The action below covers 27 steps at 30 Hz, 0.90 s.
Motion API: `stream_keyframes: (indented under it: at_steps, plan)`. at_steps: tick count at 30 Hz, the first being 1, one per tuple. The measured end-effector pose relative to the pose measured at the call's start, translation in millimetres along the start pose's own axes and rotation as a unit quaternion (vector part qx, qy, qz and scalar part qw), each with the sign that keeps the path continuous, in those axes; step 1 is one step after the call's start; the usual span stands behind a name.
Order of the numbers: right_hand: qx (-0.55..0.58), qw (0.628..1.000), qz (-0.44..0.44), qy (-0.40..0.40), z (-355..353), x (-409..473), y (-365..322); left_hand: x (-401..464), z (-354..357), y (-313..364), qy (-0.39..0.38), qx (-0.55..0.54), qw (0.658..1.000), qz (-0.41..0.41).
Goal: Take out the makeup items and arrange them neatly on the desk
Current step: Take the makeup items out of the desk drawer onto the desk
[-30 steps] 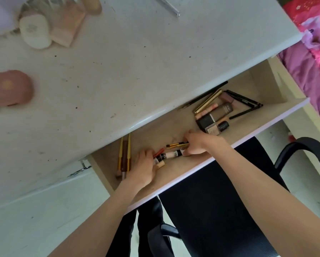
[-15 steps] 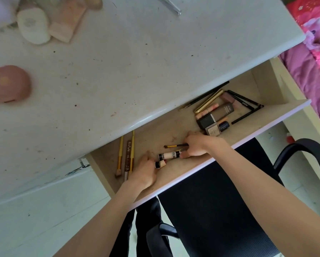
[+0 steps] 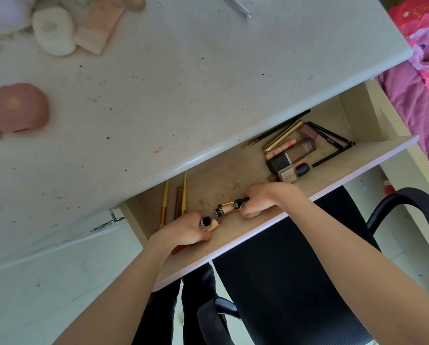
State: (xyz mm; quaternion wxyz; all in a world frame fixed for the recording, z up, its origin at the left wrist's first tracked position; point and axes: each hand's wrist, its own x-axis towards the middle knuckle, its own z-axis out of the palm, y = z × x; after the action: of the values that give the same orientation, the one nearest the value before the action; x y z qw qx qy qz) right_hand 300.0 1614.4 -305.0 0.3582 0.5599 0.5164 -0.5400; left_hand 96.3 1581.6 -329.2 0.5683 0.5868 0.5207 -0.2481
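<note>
Both hands are down in the open drawer (image 3: 333,160) under the white table (image 3: 183,83). The left hand (image 3: 183,232) has its fingers curled round a short little tube (image 3: 208,223) with a black cap. The tube pokes out to the right, away from the hand. The right hand (image 3: 263,199) has its fingers curled round a small tube with black print (image 3: 227,209) and a thin gold brush (image 3: 229,202). Both are long and lie side by side, pointing left and a bit toward the person. Three gold and brown brushes (image 3: 177,200) lie at the left end of the drawer, pointing toward the table edge. A pile of tubes and black pencils (image 3: 300,150) sits at the right end. On the table are a pink round case (image 3: 18,107) and a white case (image 3: 54,32).
</note>
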Motion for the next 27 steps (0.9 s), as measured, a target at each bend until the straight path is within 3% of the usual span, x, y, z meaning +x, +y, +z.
stream_keyframes:
  at_steps: [5,13,20,27]
  plan:
    - [-0.004,1.0,-0.003,-0.005,-0.6,-4.4,-3.2,-3.3,-1.4,-0.1,0.02,-0.036,0.999,-0.015]
    - [-0.081,0.982,-0.017,0.167,20.4,-1.8,0.0,-5.6,-2.5,-14.7,0.032,-0.042,0.999,-0.002]
    - [-0.136,0.953,-0.055,0.264,34.7,-8.7,5.9,-15.2,-4.7,-15.1,0.074,-0.14,0.986,0.048]
    - [0.001,0.946,-0.08,0.313,35.4,-25.4,1.1,-34.2,-13.4,-6.4,0.072,-0.235,0.968,0.058]
